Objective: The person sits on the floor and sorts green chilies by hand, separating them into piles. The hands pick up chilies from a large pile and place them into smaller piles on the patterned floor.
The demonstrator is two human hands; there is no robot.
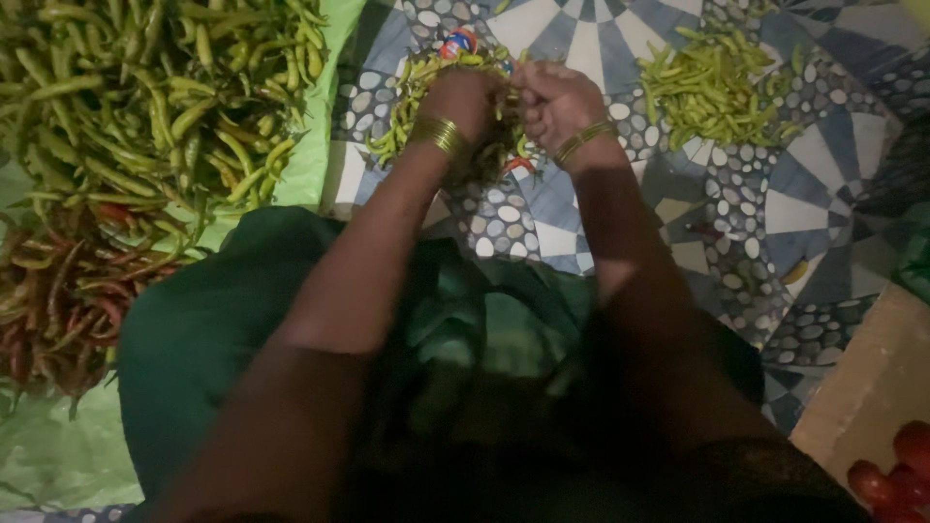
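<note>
Both hands work together at the far middle of the patterned floor [775, 213]. The left hand [470, 97] closes its grip on a bunch of green chillies [412, 97]; the right hand [554, 102] pinches one, seemingly mid-sorting. Next likely calls for dropping it on the right-hand pile [717, 92].

- The floor [581, 39] is covered in a patterned surface of blue, grey and white wedges fanning out like wheels, ringed by bands of pale pebble shapes.
- At the left, a light green sheet [58, 455] lies spread over the floor.
- At the near right, a plain tan slab [872, 387] meets the patterned floor.
- The light is dim, with dark shadow across the near part.
</note>
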